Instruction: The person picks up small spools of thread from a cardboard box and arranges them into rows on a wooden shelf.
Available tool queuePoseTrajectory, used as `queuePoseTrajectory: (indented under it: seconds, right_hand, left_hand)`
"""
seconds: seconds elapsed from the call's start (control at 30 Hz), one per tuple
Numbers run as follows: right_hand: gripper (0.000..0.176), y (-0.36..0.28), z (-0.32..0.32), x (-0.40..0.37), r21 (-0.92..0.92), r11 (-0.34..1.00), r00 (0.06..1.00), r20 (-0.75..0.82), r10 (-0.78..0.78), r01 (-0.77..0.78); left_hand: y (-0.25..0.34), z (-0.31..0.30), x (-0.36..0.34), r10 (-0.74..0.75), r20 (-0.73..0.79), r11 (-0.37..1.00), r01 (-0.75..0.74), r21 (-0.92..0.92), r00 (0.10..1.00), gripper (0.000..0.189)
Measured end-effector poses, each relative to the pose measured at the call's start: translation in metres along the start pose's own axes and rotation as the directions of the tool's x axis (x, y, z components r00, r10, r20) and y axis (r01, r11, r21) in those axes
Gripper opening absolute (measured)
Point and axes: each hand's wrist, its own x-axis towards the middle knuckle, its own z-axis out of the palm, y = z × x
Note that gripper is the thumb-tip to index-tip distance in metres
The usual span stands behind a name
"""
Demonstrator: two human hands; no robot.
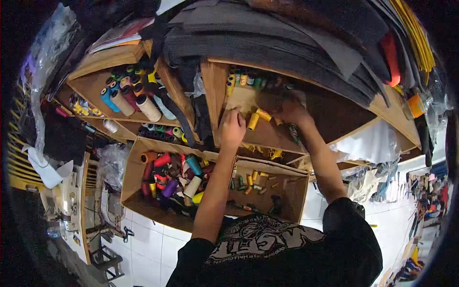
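Note:
Inside a wooden shelf compartment [334, 107], my left hand [233, 128] has its fingers curled together at the left side, and what they hold, if anything, is hidden. Just right of it, yellow thread spools [253, 121] stand and lie on the shelf board. My right hand [292, 115] reaches into the shadowed middle of the same compartment, beside these spools. Blur and darkness hide its fingers. Below its wrist lies a dark green spool [293, 132]. A row of small thread spools [244, 79] lines the back left of the compartment.
Under the shelf are a cardboard box [162, 216] full of large coloured thread cones and another box [296, 191] with small spools. More cones [148, 107] fill the left compartment. Folded dark fabric [267, 36] lies on top. A sewing machine [67, 203] stands left.

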Motion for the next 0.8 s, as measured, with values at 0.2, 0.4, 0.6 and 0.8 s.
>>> queuePoseTrajectory:
  seconds: [0.2, 0.4, 0.6, 0.8]
  right_hand:
    - [0.05, 0.007, 0.005, 0.001, 0.089, 0.995, 0.991, 0.123, -0.061, 0.051]
    - [0.035, 0.051, 0.029, 0.036, 0.517, 0.853, 0.982, 0.184, -0.032, -0.069]
    - [0.037, 0.092, 0.067, 0.09, 0.152, 0.979, 0.853, -0.484, 0.195, -0.137]
    - [0.044, 0.118, 0.094, 0.13, 0.131, 0.99, 0.795, -0.595, 0.122, -0.053]
  left_hand:
    - [-0.002, 0.003, 0.002, 0.021, -0.049, 0.995, -0.026, -0.094, 0.999, 0.022]
    - [-0.004, 0.005, 0.003, -0.004, -0.046, 0.999, 0.002, -0.05, 0.999, 0.022]
    - [-0.002, 0.004, 0.002, 0.034, -0.057, 0.997, -0.038, -0.064, 0.998, 0.023]
    - [-0.006, 0.007, 0.002, 0.08, -0.104, 0.997, -0.082, -0.011, 0.991, 0.025]
